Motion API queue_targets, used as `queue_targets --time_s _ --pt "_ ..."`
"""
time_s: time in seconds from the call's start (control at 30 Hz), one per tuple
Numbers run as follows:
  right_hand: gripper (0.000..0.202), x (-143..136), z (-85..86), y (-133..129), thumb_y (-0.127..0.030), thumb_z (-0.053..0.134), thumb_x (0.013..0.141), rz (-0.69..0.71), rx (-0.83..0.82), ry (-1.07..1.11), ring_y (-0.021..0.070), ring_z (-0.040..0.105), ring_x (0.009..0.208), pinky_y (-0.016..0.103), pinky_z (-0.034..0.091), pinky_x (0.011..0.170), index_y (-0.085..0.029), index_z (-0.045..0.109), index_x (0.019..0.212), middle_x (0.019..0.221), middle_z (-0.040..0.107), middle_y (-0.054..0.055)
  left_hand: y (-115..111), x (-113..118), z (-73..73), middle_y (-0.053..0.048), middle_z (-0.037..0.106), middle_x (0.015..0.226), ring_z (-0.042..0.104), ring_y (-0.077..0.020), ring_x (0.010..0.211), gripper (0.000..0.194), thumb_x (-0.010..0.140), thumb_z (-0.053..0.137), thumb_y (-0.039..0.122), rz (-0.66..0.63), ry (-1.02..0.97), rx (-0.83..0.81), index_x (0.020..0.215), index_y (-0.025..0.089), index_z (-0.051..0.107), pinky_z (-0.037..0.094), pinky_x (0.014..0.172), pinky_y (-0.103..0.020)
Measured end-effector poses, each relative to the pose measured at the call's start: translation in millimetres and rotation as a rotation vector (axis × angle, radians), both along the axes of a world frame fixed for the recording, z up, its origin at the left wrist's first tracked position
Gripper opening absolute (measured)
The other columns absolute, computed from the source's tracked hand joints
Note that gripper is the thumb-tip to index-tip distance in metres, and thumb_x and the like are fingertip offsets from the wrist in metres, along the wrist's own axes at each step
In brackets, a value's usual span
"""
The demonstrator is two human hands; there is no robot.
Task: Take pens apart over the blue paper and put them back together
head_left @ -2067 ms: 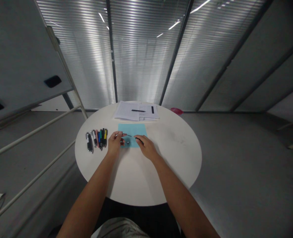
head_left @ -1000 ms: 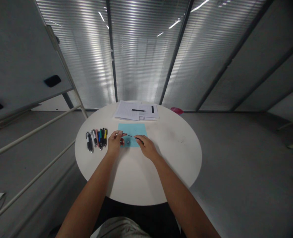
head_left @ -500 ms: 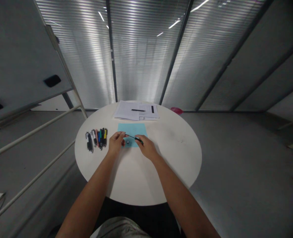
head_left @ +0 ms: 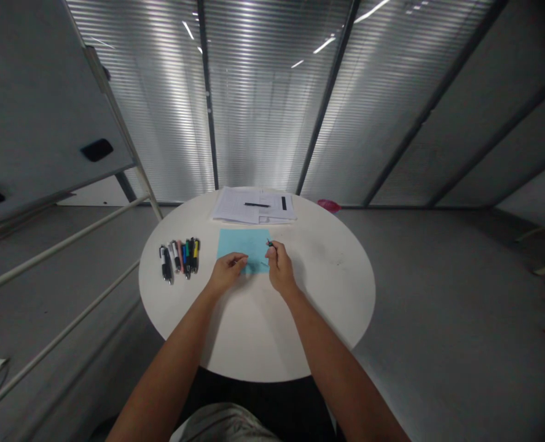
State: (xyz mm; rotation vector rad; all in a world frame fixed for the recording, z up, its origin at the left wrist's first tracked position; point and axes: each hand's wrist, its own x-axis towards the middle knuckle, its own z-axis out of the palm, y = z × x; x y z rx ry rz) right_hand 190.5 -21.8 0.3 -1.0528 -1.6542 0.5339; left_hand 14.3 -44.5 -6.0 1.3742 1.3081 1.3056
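Over the right edge of a light-blue sheet (head_left: 242, 238), my right hand (head_left: 280, 270) is closed on a dark pen barrel (head_left: 269, 244); only its upper end shows above the fingers. My left hand (head_left: 226, 273) is at the sheet's lower left, thumb and fingertips pinched together. Whether something small is between them cannot be made out. Between the hands, a thin dark strip (head_left: 264, 264) shows against the sheet, close to the right fingers; whether it lies there or is held is unclear.
Several pens (head_left: 182, 256) lie in a row at the left of the round white table (head_left: 327, 294). Stacked papers (head_left: 235, 205) with a black pen (head_left: 257, 205) on top are at the back. A whiteboard frame (head_left: 115, 209) stands left.
The hands have moved apart. The thin rod that stretched from the pen barrel to my left fingers no longer spans them. My right hand has turned the barrel more upright.
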Motion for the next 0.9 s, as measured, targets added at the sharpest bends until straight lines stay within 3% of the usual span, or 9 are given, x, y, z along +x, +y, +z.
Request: queue_targets --time_s 0.1,0.2,0.4,0.73,0.9 --pt "0.033 -1.0 4.3 -0.7 -0.044 0.027 0.098 -0.038 -0.028 0.151 0.0126 0.052 0.062 0.025 0.045 0.058 -0.021 0.047 0.112 0.076 0.055 0.001 0.3 -0.6 -1.7 -0.002 0.062 0.063 0.046 -0.0095 0.048 0.03 0.073 0.066 0.042 0.007 -0.026 -0.007 0.086 0.015 0.072 0.032 0.044 -0.022" --pt "0.035 -2.5 6.7 1.0 -0.048 0.023 0.098 0.013 -0.131 0.294 0.0104 0.043 0.05 0.022 0.038 0.047 -0.022 0.046 0.106 0.067 0.05 -0.003 0.0 -1.0 -2.6 -0.001 0.06 0.061 0.044 -0.0093 0.046 0.028 0.073 0.066 0.039 0.009 -0.044 -0.005 0.086 0.015 0.072 0.031 0.044 -0.022" --pt "0.026 -1.5 -0.6 5.0 -0.046 0.042 0.092 0.046 -0.137 0.226 0.0119 0.05 0.062 0.024 0.043 0.058 -0.022 0.048 0.096 0.074 0.053 -0.002 -0.4 -2.1 -1.6 0.0 0.057 0.056 0.043 -0.0095 0.045 0.024 0.073 0.065 0.035 -0.011 -0.002 0.006 0.085 0.015 0.072 0.032 0.046 -0.023" --pt "0.02 0.8 -1.7 1.2 -0.032 0.052 0.089 -0.11 0.024 -0.543 0.0214 0.057 0.092 0.034 0.043 0.083 -0.019 0.059 0.103 0.097 0.063 0.008 -2.2 -0.9 3.0 0.0 0.057 0.056 0.046 -0.0106 0.047 0.02 0.071 0.063 0.028 -0.008 -0.018 -0.003 0.084 0.015 0.071 0.034 0.046 -0.023" --pt "0.021 1.8 -9.4 2.8 -0.036 0.054 0.09 -0.113 0.016 -0.806 0.025 0.056 0.094 0.037 0.042 0.081 -0.022 0.065 0.102 0.1 0.063 0.01 -0.2 -1.7 0.6 0.001 0.057 0.055 0.046 -0.0109 0.046 0.019 0.071 0.063 0.028 -0.014 -0.023 -0.01 0.084 0.016 0.071 0.035 0.047 -0.023"
